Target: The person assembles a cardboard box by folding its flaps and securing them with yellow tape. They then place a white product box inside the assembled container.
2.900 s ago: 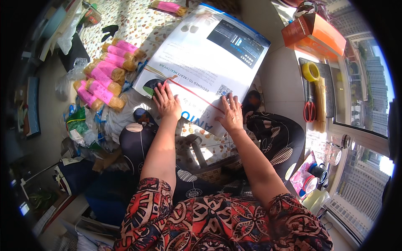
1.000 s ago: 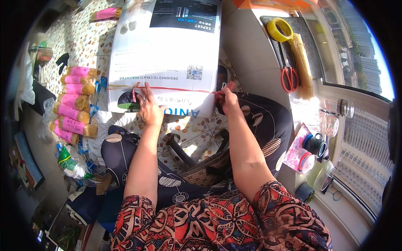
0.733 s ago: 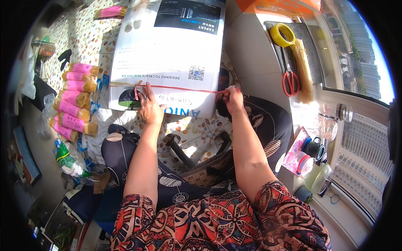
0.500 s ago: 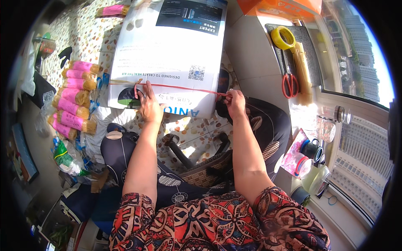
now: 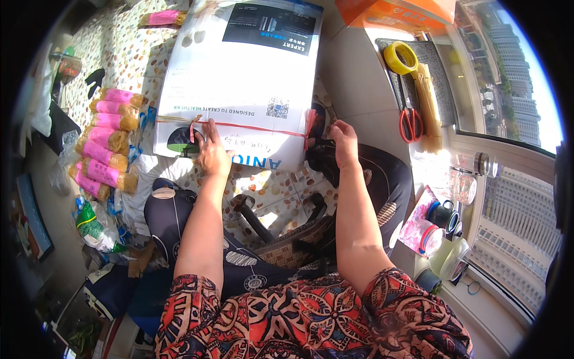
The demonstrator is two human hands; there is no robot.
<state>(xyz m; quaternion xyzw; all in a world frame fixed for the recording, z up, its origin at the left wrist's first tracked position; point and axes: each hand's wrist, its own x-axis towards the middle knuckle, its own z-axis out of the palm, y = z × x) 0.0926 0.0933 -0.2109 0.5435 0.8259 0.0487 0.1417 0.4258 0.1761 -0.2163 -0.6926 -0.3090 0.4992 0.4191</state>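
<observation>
A large white printed cardboard sheet or flattened box (image 5: pixel 239 78) lies in front of me, its near edge over my lap. Red string (image 5: pixel 263 126) runs across its near part, with a knot and loose end near the left side and a pinkish strand at the right edge. My left hand (image 5: pixel 212 154) presses flat on the cardboard, fingers spread, fingertips beside the string. Just off the right edge, above my knee, is my right hand (image 5: pixel 345 142), apart from the cardboard, its fingers curled in; whether anything is inside them is hidden.
Several brown bundles with pink wrappers (image 5: pixel 107 139) lie on the left, above a green and white bag (image 5: pixel 98 227). On the right ledge are yellow tape (image 5: pixel 400 58), red-handled scissors (image 5: pixel 411 124), pale sticks (image 5: pixel 428 102), jars and cups (image 5: pixel 442 215). An orange box (image 5: pixel 400 13) stands behind.
My right hand has let go of the red string at the right edge and moved slightly right. The strand now rests along that edge. My left hand stays in place.
</observation>
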